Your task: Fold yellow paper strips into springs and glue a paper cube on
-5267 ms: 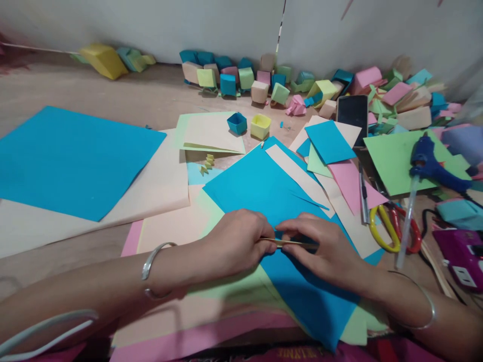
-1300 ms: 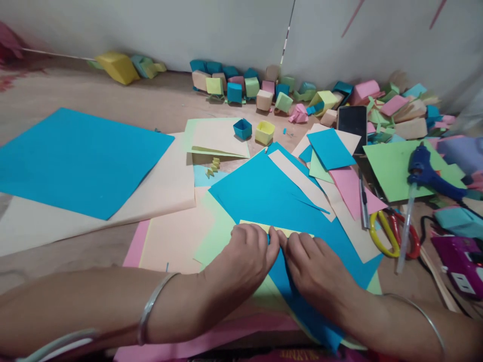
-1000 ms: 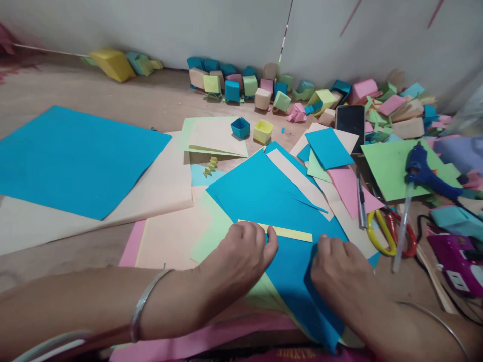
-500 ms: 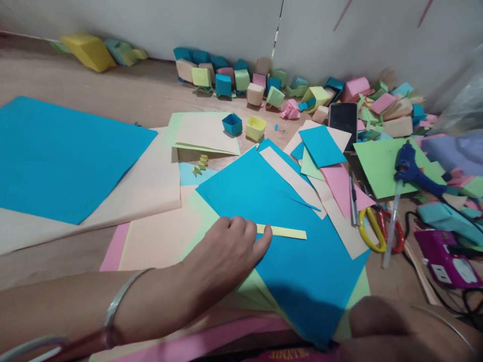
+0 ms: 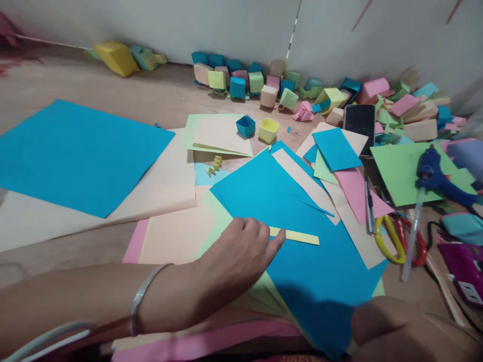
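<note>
My left hand (image 5: 241,256) reaches in from the left, a silver bangle at its wrist. Its fingers are curled down over the left end of a pale yellow paper strip (image 5: 304,237). The strip lies on a large blue sheet (image 5: 245,186), its right part bare to view. One finger of that hand points outward across the strip. At the lower right corner my right hand (image 5: 400,329) is dark and cut off by the frame, close to the blue sheet's edge; its fingers are hidden. A peach strip (image 5: 302,186) rests higher on the same sheet.
Small paper boxes (image 5: 237,87) line the wall. A blue open box (image 5: 245,126) and a yellow one (image 5: 268,131) stand behind the sheet. To the right are scissors (image 5: 390,240), a pen (image 5: 369,206), a glue gun (image 5: 430,168) and a phone (image 5: 359,125).
The whole view has shifted, so everything sits a little farther right in the frame. My left hand stays on the yellow strip, in the same place on the blue sheet.
</note>
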The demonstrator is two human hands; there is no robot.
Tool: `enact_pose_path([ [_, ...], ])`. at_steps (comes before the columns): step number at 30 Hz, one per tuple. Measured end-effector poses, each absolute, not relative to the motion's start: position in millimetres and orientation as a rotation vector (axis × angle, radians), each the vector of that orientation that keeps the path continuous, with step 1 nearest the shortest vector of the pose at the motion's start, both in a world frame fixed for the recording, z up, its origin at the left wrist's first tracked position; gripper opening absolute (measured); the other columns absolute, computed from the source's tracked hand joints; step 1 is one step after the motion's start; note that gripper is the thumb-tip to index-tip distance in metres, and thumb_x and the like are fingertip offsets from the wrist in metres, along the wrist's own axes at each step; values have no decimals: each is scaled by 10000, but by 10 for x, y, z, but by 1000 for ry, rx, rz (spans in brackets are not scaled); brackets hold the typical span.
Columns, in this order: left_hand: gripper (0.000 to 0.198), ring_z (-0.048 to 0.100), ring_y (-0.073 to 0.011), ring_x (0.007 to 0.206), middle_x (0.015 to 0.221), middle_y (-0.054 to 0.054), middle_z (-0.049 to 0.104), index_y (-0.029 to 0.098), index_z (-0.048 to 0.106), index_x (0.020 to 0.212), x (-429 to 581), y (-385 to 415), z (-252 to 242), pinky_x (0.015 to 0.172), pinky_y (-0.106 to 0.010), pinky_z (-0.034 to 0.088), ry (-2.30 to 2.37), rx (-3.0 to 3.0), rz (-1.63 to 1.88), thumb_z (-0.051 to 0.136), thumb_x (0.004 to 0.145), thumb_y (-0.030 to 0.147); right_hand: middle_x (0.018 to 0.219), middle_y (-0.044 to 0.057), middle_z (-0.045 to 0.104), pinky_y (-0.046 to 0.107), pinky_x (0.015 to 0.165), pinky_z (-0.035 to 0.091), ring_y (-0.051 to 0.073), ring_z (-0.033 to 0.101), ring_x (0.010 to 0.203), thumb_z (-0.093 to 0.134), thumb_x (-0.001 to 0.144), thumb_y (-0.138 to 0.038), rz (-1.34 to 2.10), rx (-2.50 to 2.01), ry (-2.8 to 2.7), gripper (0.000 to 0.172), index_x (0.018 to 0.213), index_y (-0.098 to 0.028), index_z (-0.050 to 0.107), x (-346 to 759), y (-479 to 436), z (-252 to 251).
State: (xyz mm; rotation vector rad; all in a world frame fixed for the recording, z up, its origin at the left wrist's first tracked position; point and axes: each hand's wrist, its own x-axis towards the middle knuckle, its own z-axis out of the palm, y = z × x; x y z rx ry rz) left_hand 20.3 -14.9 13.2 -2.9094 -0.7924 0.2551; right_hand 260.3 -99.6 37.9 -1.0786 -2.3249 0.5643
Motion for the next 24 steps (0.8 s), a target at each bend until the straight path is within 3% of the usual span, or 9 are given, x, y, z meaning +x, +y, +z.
enact_pose_path([
  [2, 461, 547, -205, 665, 800, -41, 572, 218, 439, 1369, 202, -164, 130, 516, -332, 253, -807, -2911, 243, 475, 912, 170, 690, 30, 634, 321, 503, 476, 199, 593, 615, 495, 915, -409, 557, -1116, -2368, 180, 916, -371, 671, 2570, -840, 360],
  [5, 451, 547, -205, 669, 801, -39, 569, 201, 449, 1368, 203, -185, 125, 519, -333, 265, -815, -2901, 219, 469, 918, 179, 906, 83, 656, 340, 665, 497, 209, 605, 797, 467, 943, -241, 428, -1219, -2415, 202, 1012, -238, 657, 2465, -596, 205],
  [9, 464, 543, -197, 659, 790, -43, 575, 156, 451, 1381, 205, -181, 101, 509, -324, 275, -797, -2884, 188, 460, 918, 159, 865, 90, 602, 344, 678, 435, 207, 539, 808, 444, 961, -180, 281, -1355, -2568, 215, 900, -143, 646, 2400, -427, -40],
  [13, 419, 558, -202, 677, 811, -86, 611, 65, 541, 1300, 179, -141, 105, 495, -309, 299, -804, -2860, 232, 497, 895, 162, 909, 98, 593, 341, 686, 427, 211, 519, 826, 438, 954, -128, 263, -1318, -2624, 209, 930, -124, 646, 2439, -432, -84],
  [18, 311, 532, -192, 548, 656, -85, 593, 55, 694, 1010, 63, -238, 161, 452, -287, 293, -900, -2746, 423, 492, 778, 9, 913, 159, 615, 369, 676, 440, 259, 525, 840, 471, 896, -53, -29, -1160, -2698, 209, 977, -51, 665, 2411, -505, -5],
  [22, 226, 523, -202, 502, 607, -86, 577, 81, 684, 759, -19, -353, 220, 453, -300, 333, -1112, -2705, 534, 514, 664, -35, 803, 157, 621, 361, 618, 424, 261, 534, 769, 509, 825, 13, -372, -1201, -2730, 201, 925, -27, 680, 2370, -550, 0],
  [24, 168, 536, -204, 508, 607, -85, 585, 104, 667, 712, -12, -333, 270, 463, -300, 354, -1182, -2823, 548, 539, 697, -4, 736, 126, 607, 351, 602, 418, 243, 536, 725, 516, 814, 21, -467, -1277, -2685, 189, 862, -60, 680, 2374, -543, -24],
])
